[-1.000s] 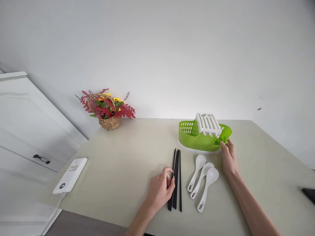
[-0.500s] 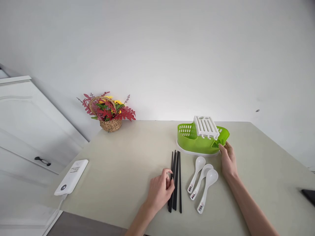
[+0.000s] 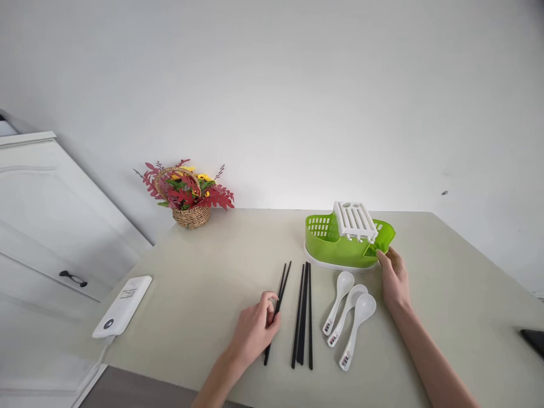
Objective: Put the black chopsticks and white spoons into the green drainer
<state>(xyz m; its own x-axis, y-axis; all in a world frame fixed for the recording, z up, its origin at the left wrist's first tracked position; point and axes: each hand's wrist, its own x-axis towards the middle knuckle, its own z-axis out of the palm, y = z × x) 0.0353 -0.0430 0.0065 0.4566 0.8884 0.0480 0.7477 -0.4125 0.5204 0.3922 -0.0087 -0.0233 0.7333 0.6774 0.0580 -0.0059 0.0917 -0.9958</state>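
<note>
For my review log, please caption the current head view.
Left hand grips black chopsticks beside white spoons; right hand holds the green caddy's edge.

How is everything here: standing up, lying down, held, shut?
Left hand: pinching chopsticks
Right hand: gripping green rack's edge
Held chopsticks: leaning together
Other chopsticks: lying side by side
White spoons: lying, bowls up
Green rack: upright
Flower basket: upright
White device: lying flat, cable attached
Cabinet door: shut
</note>
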